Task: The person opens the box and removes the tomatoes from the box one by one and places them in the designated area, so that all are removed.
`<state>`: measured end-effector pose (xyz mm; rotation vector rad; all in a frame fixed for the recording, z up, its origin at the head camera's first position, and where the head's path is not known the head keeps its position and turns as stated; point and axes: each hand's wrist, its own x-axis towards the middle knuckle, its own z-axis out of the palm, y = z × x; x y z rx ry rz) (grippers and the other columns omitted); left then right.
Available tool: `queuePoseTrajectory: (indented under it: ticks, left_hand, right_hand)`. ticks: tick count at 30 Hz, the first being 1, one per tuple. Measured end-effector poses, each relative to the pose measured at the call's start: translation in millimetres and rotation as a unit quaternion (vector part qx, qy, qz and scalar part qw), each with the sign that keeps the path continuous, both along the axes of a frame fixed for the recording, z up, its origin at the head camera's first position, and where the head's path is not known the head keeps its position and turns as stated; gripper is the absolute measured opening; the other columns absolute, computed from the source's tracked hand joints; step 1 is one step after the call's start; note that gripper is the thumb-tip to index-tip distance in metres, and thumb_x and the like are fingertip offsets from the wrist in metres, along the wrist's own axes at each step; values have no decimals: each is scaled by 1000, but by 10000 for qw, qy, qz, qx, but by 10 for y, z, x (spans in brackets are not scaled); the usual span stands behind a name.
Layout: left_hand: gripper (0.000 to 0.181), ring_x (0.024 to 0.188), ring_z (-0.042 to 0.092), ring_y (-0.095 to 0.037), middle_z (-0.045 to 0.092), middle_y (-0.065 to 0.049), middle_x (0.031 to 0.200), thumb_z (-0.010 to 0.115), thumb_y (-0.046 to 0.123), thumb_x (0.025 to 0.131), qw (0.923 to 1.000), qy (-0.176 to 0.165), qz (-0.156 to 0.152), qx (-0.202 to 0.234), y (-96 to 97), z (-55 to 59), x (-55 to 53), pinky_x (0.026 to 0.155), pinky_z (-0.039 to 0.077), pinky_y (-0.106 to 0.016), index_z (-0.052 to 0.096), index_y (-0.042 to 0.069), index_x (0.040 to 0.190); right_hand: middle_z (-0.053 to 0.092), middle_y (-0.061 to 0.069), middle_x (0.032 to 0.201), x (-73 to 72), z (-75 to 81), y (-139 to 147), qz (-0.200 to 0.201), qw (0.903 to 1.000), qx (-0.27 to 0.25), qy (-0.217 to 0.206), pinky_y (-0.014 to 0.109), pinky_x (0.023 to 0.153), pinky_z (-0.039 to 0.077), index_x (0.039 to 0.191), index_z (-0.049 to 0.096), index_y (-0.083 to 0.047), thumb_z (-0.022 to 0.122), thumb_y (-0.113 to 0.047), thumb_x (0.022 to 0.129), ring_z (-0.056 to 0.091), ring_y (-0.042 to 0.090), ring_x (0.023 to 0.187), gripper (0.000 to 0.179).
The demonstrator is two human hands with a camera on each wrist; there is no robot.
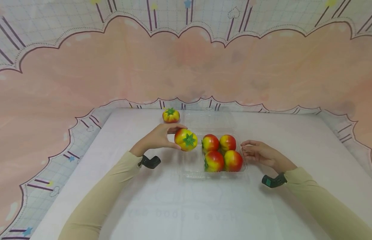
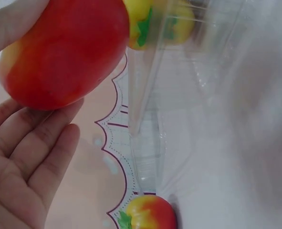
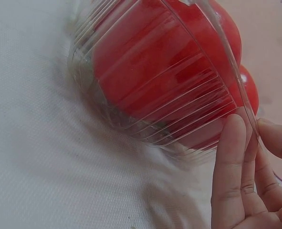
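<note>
My left hand [image 1: 157, 137] grips a red-and-yellow tomato [image 1: 186, 140] with a green leafy top, thumb on one side and fingers on the other. It is held up over the left part of a clear plastic box [image 1: 193, 166]. Several like tomatoes [image 1: 214, 161] sit in the box's right part. At the box's right wall, my right hand [image 1: 260, 153] pinches the rim between thumb and fingers, as the right wrist view shows at the box edge [image 3: 243, 90]. Another tomato [image 1: 171, 115] stands on the table behind my left hand.
The box's clear lid [image 1: 208, 120] lies folded open toward the back. A white cloth with faint lettering covers the table [image 1: 162, 206]. Behind rises a peach-and-white patterned curtain [image 1: 186, 66]. Dark wrist cameras [image 1: 151, 162] sit on both wrists.
</note>
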<state>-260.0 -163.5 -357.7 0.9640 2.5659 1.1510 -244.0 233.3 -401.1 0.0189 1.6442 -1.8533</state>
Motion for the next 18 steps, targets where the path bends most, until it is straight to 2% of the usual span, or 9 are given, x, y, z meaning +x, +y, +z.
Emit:
queuePoseTrajectory:
  ticks: [7, 18]
  left_hand:
    - [68, 123, 54, -28, 57, -13, 131, 84, 16, 67, 9961, 16, 641, 612, -72, -34, -13, 104, 43, -38, 55, 6, 128]
    - [71, 125, 51, -34, 50, -19, 138, 80, 14, 73, 9793, -106, 1704, 1084, -208, -68, -81, 105, 41, -47, 47, 2, 134]
  right_hand:
    - [65, -3, 87, -4, -4, 1, -11, 10000, 15, 4, 19, 77, 56, 97, 60, -16, 52, -13, 96, 63, 9, 77, 8]
    - [65, -3, 86, -1, 5, -5, -62, 10000, -8, -49, 19, 76, 56, 98, 59, -14, 51, -12, 96, 63, 10, 76, 8]
